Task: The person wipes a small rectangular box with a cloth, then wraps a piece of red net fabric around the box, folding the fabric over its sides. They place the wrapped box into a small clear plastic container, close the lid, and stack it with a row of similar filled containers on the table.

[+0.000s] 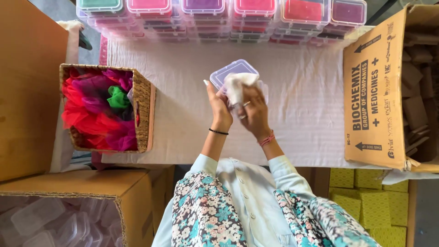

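Over the white-clothed bench (297,114), the left hand (218,107) closes its grip on a clear plastic box (232,72), held tilted with its long side running up and away; the right hand (254,112) clutches a white cloth (238,87) pressed against the box's near edge.

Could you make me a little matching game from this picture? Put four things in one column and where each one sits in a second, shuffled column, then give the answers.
Things:
1. wicker basket
2. clear plastic box
3. white cloth
4. stacked lidded boxes

Places:
A. in a row along the table's far edge
B. in the right hand, pressed against the box
C. on the table's left end, full of bright netting
D. held up by the left hand

Pairs: 1-C, 2-D, 3-B, 4-A
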